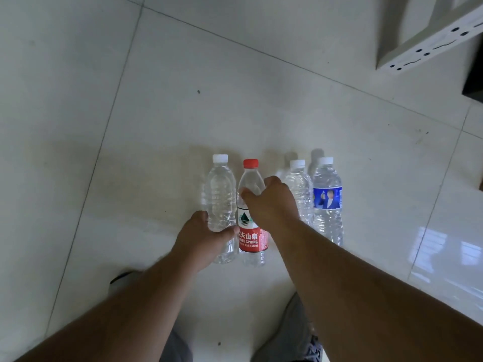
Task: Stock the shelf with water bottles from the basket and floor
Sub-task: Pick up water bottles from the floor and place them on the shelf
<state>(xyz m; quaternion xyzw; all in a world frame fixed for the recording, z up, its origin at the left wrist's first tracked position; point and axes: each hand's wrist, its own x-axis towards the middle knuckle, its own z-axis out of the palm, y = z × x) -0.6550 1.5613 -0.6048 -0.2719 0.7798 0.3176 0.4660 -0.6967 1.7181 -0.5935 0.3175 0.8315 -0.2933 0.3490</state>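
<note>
Since both hands are grabbing at once, a nudge could topple the two white-capped bottles (313,202) standing at 3 o'clock. Left hand (206,239) wraps the clear unlabelled bottle (220,202); right hand (271,202) grips the red-capped bottle (252,231) just beside it. All four stand upright on the tiled floor (130,126), shelf (428,37) off at 1 o'clock.

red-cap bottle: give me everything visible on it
The red-cap bottle is clear ribbed plastic, full of water, with a red and white label printed "Spring" and "550ml". Cap on. It stands upright on the tiled floor, second from left in a row of four. The right hand grips its upper body.
</note>
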